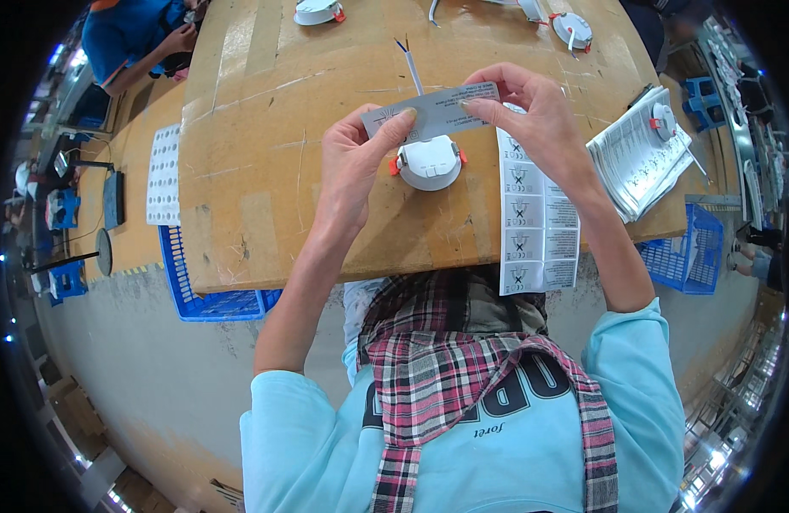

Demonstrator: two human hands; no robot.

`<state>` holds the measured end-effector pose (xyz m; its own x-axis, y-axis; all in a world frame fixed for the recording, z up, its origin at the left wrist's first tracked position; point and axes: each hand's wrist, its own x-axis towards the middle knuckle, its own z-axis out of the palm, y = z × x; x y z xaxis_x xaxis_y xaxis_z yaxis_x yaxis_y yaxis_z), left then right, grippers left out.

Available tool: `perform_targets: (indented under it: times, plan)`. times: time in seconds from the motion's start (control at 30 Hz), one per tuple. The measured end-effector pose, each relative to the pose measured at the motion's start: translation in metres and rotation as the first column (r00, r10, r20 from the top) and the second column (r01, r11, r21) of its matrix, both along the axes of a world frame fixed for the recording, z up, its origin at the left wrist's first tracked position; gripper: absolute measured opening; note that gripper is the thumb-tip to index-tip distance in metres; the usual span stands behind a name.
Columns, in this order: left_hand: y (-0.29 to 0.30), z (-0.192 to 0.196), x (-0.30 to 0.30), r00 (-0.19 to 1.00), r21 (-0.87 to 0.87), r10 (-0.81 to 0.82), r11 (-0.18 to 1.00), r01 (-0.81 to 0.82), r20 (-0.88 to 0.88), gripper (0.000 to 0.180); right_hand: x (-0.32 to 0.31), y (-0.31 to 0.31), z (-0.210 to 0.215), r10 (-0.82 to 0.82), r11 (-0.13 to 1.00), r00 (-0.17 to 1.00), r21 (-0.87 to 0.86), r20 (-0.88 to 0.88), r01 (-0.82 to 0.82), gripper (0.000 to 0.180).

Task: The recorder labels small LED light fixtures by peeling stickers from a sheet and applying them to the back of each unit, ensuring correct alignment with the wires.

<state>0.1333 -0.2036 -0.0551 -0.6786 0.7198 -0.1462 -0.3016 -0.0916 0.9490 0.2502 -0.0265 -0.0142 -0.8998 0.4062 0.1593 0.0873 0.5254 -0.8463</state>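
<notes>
A silver-grey printed label (450, 109) is stretched out flat between my two hands. My left hand (360, 154) pinches its left end between thumb and fingers, and my right hand (535, 120) pinches the right end. Just below the label, apart from it, a round white downlight (429, 167) with red side clips lies on the table. Its white cable with stripped coloured wire ends sticks up behind the label. Under my right forearm, a sheet of printed labels (521, 235) hangs over the table's near edge.
On the brown-taped table (266, 197), more downlights lie along the far side (317, 11). At right, a stack of printed sheets (630, 162) carries another downlight (664, 121). Blue crates (687, 252) stand below both sides. A person in blue (125, 38) sits at the far left.
</notes>
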Motion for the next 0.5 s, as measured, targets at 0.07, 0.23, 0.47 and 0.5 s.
perform_targets:
  times: [0.07,0.23,0.47,0.5]
  plan:
    - [0.002,-0.005,-0.004,0.995,-0.013,0.036,0.999,-0.038,-0.096,0.017,-0.004,0.001,0.001,0.005,0.998,1.0,0.069,-0.026,-0.003,0.022]
    - [0.015,-0.008,-0.014,0.981,-0.001,0.108,0.994,-0.11,-0.161,0.017,-0.017,0.009,-0.002,-0.002,0.99,0.997,0.144,-0.078,0.013,0.021]
    - [0.025,-0.021,-0.024,0.975,0.068,0.174,0.984,-0.166,-0.135,0.016,-0.028,0.014,-0.012,-0.024,0.996,0.997,0.088,-0.074,0.03,0.021]
    - [0.026,-0.022,-0.025,0.976,0.068,0.172,0.984,-0.164,-0.134,0.016,-0.028,0.015,-0.013,-0.025,0.997,0.998,0.072,-0.062,0.03,0.021]
